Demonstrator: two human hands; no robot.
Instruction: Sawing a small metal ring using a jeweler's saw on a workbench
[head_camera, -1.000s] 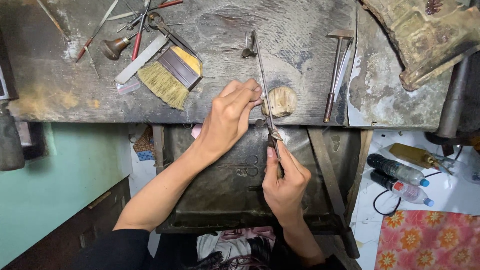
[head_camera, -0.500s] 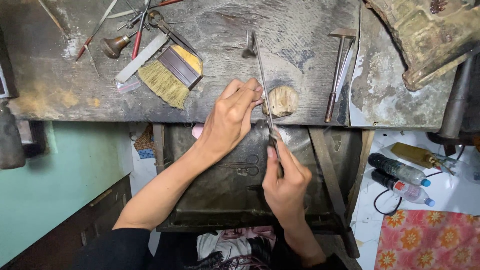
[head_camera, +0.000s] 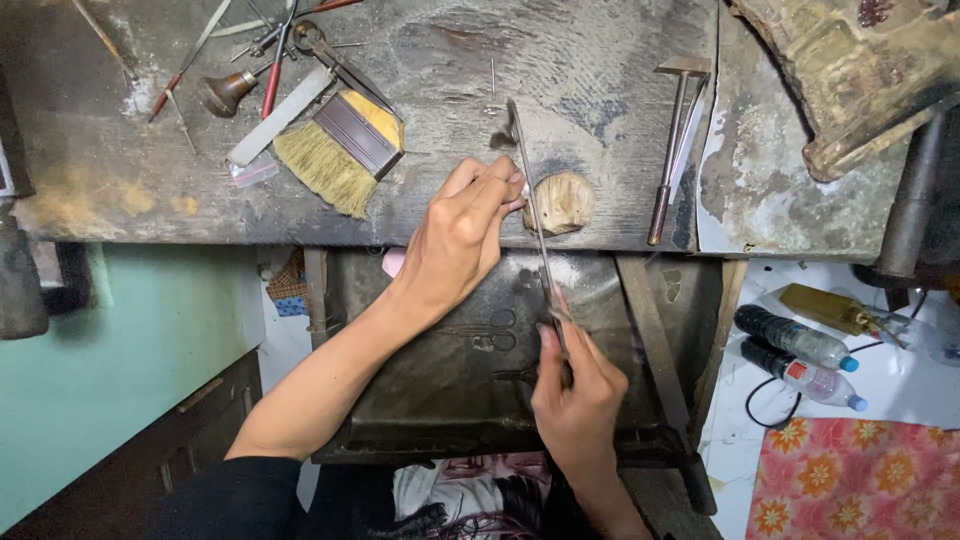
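Head view: right hand (head_camera: 580, 390) grips one long file (head_camera: 532, 200), left hand (head_camera: 462, 235) pinches small workpiece against wooden peg (head_camera: 560, 202) at table (head_camera: 600, 80) edge. One brush (head_camera: 340, 150), one hammer (head_camera: 672, 140), two bottles (head_camera: 795, 355) nearby.

There was only one view, from the camera on my head. It looked steeply down over the front edge of the workbench (head_camera: 600, 60), close enough that my left hand (head_camera: 462, 232) and right hand (head_camera: 578, 395) filled the middle. The bench ran across the top of the frame; the floor (head_camera: 900, 400) showed far below at the right edge.
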